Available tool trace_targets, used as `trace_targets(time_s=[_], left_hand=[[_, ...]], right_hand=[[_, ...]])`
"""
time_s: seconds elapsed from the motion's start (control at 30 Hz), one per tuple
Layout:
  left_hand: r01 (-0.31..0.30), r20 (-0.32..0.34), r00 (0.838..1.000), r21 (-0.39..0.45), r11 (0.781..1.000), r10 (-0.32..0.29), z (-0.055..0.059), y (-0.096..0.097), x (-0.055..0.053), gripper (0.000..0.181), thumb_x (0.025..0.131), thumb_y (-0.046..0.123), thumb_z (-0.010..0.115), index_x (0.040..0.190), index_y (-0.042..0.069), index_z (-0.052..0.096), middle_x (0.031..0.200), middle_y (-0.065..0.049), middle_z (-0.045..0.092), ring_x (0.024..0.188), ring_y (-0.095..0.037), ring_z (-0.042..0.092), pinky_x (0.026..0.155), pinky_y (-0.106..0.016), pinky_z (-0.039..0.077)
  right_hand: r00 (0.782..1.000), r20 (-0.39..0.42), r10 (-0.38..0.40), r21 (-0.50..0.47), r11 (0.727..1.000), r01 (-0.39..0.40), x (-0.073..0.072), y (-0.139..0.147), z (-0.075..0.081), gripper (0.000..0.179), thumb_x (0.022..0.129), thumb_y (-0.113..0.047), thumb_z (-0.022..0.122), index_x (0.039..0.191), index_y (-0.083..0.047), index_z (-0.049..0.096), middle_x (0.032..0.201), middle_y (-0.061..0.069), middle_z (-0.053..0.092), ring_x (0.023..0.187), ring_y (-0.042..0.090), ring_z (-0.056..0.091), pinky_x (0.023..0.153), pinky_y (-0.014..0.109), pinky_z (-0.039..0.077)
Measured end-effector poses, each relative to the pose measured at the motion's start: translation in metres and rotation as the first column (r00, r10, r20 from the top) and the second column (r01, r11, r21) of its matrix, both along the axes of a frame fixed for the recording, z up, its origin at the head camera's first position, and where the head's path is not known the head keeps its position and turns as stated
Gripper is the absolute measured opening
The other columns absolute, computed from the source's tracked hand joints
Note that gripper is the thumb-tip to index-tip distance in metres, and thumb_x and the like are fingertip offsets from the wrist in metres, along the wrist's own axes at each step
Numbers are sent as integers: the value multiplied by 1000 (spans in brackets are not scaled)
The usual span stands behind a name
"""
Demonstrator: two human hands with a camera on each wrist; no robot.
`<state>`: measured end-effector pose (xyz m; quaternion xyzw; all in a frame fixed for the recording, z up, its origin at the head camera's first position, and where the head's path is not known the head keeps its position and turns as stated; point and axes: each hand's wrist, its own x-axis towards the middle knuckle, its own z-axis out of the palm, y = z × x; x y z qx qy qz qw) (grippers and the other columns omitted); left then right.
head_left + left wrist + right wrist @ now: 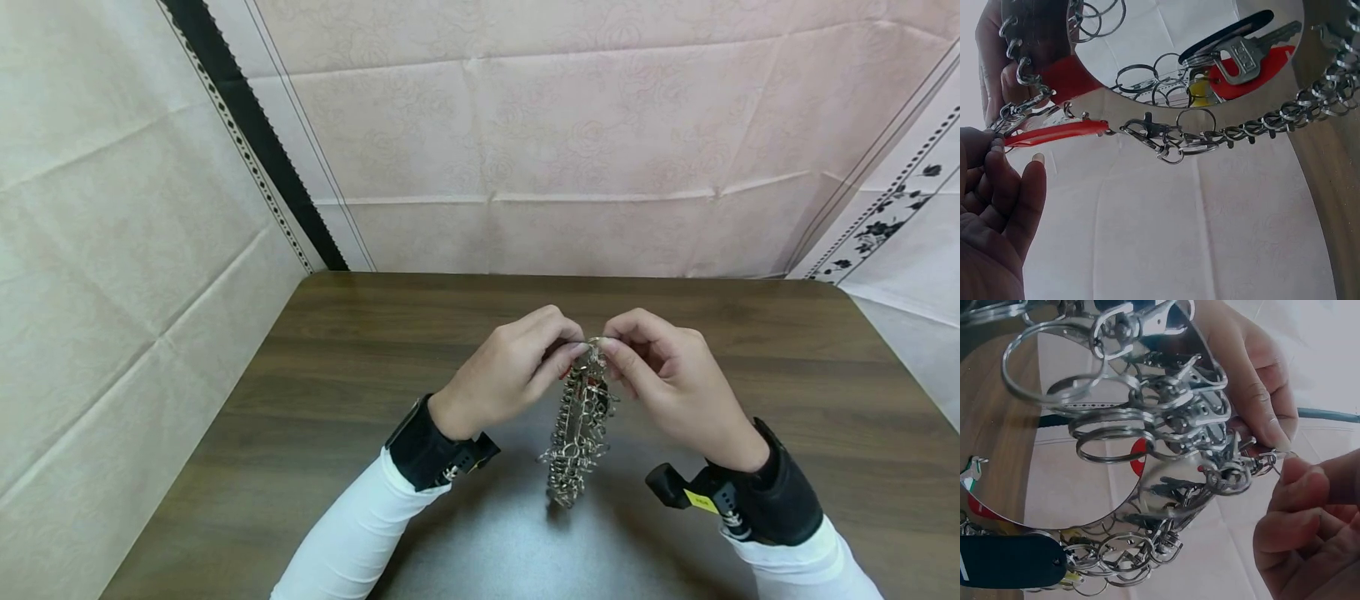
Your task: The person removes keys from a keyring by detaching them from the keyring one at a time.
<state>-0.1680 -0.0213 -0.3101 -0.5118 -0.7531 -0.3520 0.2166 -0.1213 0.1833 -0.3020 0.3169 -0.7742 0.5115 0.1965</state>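
A hoop-like metal bunch of key rings and swivel clasps [576, 442] slants down from both hands over the wooden table. At its top end, my left hand [516, 362] pinches with thumb and forefinger. Close beside it, my right hand [675, 379] pinches a thin metal ring at that same end. In the left wrist view, a silver key [1244, 59] and a red tag [1060, 132] show among the rings. A dark rectangular tag [1013, 559] hangs from the bunch in the right wrist view, near large split rings [1113, 431].
The brown wooden table [315, 467] spreads beneath both arms. Pale patterned cloth [600, 150] stands behind its back edge, and more cloth [135, 275] covers the left side. Black straps with small cameras [772, 492] sit on both wrists.
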Motion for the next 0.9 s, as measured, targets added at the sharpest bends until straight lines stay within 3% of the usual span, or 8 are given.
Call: trace_targets(time_s=[0.4,0.6,0.9], left_hand=[[-16,-48,999,-57,998,13,0,1,1,4,101,5,61,102,2,61,88,-3,56,77,-8,50,68,-13,43],[-27,-21,999,-64,998,26,-1,1,1,4,101,5,61,102,2,62,89,-3,57,77,-7,51,68,-13,43],[-36,30,999,-17,999,36,-1,1,0,4,101,7,61,101,4,62,90,-2,59,79,-7,53,69,-15,46]], right_hand=[[1000,-20,-16,129,992,19,1,5,3,22,94,13,60,94,-9,61,74,-3,57,63,4,52,53,20,43],[997,-61,-45,196,979,56,1,4,3,22,93,13,61,93,-9,60,73,-7,56,60,2,50,53,16,42],[998,-33,-48,113,992,52,2,0,0,17,96,12,58,95,-5,61,71,-2,57,53,4,50,48,16,43]])
